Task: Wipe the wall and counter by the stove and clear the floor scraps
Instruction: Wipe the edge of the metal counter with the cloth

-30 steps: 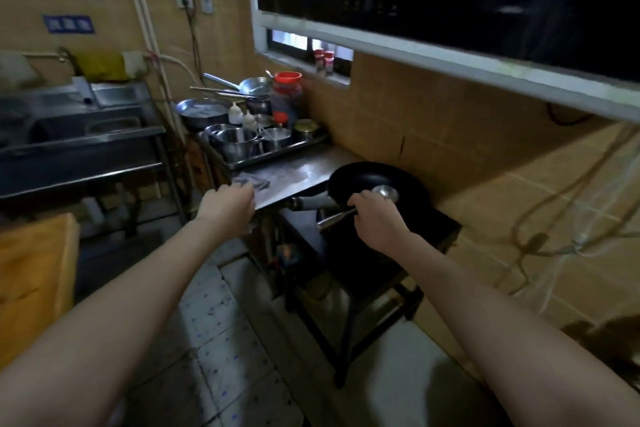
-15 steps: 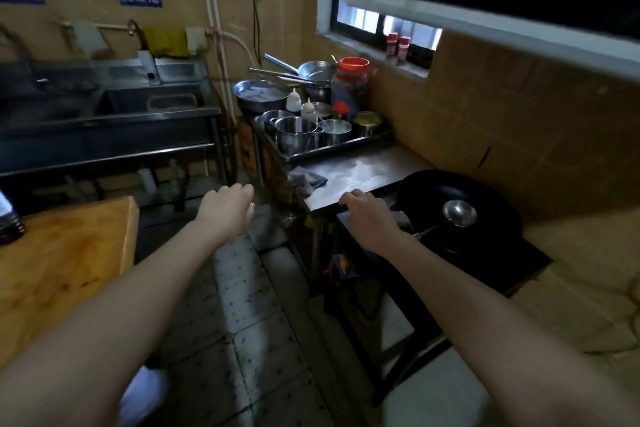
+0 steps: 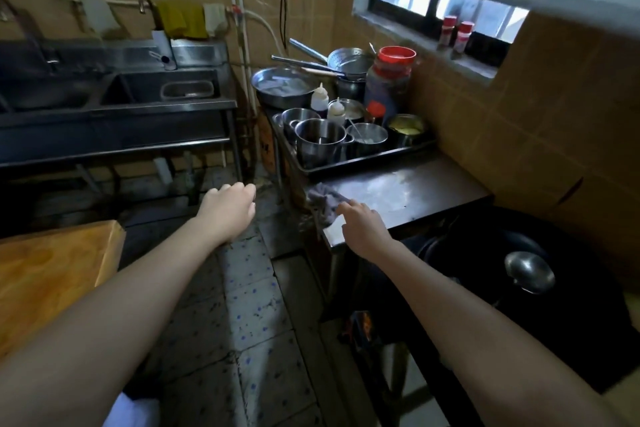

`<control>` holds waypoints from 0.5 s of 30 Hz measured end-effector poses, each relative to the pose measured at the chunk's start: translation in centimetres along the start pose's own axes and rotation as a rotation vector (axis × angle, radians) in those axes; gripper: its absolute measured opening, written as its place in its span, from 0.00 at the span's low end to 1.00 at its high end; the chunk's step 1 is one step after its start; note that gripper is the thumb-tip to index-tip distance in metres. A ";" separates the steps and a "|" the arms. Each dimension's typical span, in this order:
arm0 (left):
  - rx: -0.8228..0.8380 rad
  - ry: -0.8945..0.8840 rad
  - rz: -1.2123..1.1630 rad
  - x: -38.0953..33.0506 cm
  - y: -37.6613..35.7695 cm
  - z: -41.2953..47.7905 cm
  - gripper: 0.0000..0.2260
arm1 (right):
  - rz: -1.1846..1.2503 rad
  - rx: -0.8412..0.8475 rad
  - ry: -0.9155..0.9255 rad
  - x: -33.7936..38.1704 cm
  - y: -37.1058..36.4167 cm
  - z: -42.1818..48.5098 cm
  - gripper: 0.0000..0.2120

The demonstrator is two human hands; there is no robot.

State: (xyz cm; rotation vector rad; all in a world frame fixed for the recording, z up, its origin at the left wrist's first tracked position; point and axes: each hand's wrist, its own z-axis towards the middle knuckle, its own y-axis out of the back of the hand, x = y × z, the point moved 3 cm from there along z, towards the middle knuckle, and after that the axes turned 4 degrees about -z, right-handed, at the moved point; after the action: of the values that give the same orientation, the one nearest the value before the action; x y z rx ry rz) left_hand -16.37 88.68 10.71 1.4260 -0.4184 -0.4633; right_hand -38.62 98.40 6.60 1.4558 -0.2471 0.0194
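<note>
The right hand (image 3: 363,230) reaches over the near-left corner of the steel counter (image 3: 415,189), fingertips on the crumpled grey cloth (image 3: 322,199) lying there, though I cannot tell whether they pinch it. The left hand (image 3: 230,208) hangs over the tiled floor (image 3: 249,308), loosely curled and holding nothing. Nearer on the right, a black wok (image 3: 485,246) holding a steel ladle (image 3: 528,270) sits by the tiled wall (image 3: 540,121). At the counter's far end a tray (image 3: 367,159) holds steel pots (image 3: 320,139) and a cup (image 3: 406,128) of something yellow, with squeeze bottles (image 3: 319,98) and a red-lidded jar (image 3: 389,80) just behind.
</note>
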 end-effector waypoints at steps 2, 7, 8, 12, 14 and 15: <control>0.015 0.017 0.005 0.3 -1.0 2.3 0.09 | 0.004 0.016 -0.010 -1.2 -0.9 2.6 0.15; 0.078 0.049 -0.039 1.0 -4.0 6.3 0.09 | 0.002 0.064 -0.004 -3.3 -3.3 7.4 0.14; 0.090 0.056 -0.047 1.2 -4.7 6.8 0.09 | -0.004 0.083 -0.003 -3.5 -3.9 8.1 0.14; 0.124 0.064 -0.060 1.8 -7.2 9.0 0.09 | -0.002 0.138 -0.021 -4.4 -6.2 10.7 0.15; 0.140 0.055 -0.057 2.0 -8.5 10.1 0.09 | -0.007 0.164 -0.035 -4.6 -7.5 11.8 0.15; 0.149 0.049 -0.057 2.2 -9.2 10.7 0.09 | -0.016 0.178 -0.038 -4.7 -8.2 12.4 0.15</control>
State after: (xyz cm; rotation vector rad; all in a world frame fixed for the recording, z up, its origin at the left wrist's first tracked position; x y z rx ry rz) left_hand -20.77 77.76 2.68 1.5934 -0.3797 -0.4496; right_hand -43.78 85.88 -1.07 1.6363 -0.2694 0.0007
